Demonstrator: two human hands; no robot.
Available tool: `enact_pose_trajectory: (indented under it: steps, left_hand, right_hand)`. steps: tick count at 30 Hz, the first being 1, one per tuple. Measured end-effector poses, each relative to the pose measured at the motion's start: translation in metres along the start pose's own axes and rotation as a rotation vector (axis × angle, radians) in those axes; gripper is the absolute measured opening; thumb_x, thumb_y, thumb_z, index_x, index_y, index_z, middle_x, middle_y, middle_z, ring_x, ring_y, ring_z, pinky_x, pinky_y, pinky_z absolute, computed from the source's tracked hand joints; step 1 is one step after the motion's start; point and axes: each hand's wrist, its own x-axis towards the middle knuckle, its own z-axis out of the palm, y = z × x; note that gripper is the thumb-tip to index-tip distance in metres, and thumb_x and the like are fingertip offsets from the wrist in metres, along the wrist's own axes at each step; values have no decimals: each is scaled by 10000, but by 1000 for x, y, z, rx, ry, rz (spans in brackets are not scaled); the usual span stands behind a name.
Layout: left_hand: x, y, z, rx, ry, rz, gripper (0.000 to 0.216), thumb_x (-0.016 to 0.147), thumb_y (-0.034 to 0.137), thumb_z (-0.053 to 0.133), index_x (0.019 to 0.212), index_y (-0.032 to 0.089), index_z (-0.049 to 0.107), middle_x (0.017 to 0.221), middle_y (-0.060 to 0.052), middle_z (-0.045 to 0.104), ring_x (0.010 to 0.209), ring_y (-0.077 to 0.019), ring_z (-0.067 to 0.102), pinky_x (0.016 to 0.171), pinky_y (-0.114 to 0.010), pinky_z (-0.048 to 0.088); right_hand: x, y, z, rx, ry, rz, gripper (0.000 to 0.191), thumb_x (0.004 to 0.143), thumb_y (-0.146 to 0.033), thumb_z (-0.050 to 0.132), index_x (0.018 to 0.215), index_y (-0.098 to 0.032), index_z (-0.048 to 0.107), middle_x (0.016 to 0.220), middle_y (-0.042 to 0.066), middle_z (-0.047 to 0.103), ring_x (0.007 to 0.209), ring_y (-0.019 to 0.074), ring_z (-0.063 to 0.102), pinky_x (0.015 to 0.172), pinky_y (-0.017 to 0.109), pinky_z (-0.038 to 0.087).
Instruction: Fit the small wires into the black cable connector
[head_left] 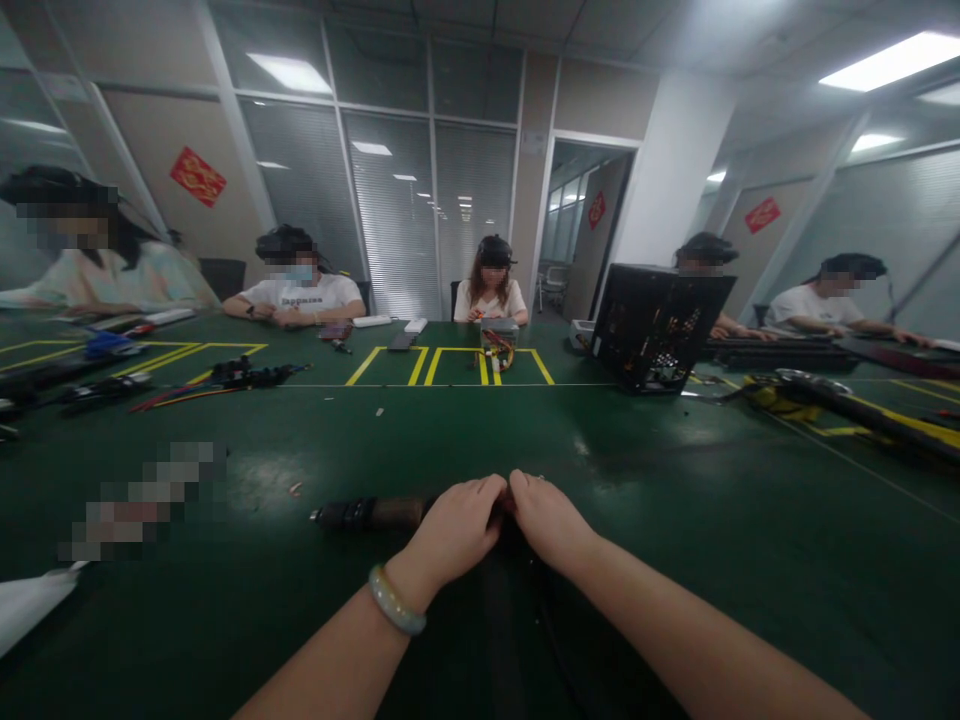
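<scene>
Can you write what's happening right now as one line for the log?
left hand: closed over dark rod | right hand: fingertips against left hand | rod: lying on green table

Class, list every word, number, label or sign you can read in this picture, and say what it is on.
No text is legible.
Too blurred: gold marks on the red diamond wall signs.
Too small: print on the white T-shirt.
No label visible on the dark rod gripped by the left hand, with the right hand beside it.
</scene>
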Motion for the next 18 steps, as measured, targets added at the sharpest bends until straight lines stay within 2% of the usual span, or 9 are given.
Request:
enact_pose_trajectory:
  steps: [7, 9, 11, 14, 18]
  left_hand:
    - [0, 1, 0, -3, 51, 16, 175, 839, 111, 539, 969, 217, 488, 960, -22, 615, 919, -208, 606, 826, -355, 482]
    - [-1, 0, 1, 8, 99, 49, 186, 830, 110, 552, 972, 219, 499, 987, -24, 621, 952, -212, 606, 879, -382, 482]
    - [-1, -2, 1, 19, 151, 97, 207, 821, 117, 571, 992, 218, 514, 1071, -37, 626, 1061, -225, 585, 996, -426, 437]
    - [-3, -1, -2, 26, 206, 164, 239, 840, 140, 569, 1063, 215, 528, 1227, -50, 598, 1266, -232, 476, 1138, -466, 303]
    - [-4, 0, -6, -1, 180, 211, 318, 875, 167, 555, 1186, 224, 519, 1328, -33, 554, 1341, -204, 403, 1182, -460, 225]
  right_hand:
    - [2, -5, -1, -23, -49, 25, 189, 934, -55, 426, 1033, -137, 564, 971, 105, 669, 876, 217, 640, 774, 289, 469]
    - [3, -7, 1, -36, -75, 15, 200, 926, -60, 440, 1035, -137, 589, 1006, 107, 667, 919, 225, 632, 822, 300, 463]
    - [3, -3, 2, -40, -99, 15, 208, 928, -76, 455, 1045, -161, 604, 1040, 90, 668, 962, 219, 625, 866, 295, 450]
    - [-1, 26, -5, -47, -119, 92, 220, 950, -101, 447, 1063, -198, 610, 1074, 74, 670, 1003, 205, 625, 883, 281, 441]
    - [-32, 103, -33, -89, -132, 346, 214, 946, -111, 481, 1089, -175, 627, 1063, 119, 689, 995, 232, 655, 817, 290, 465]
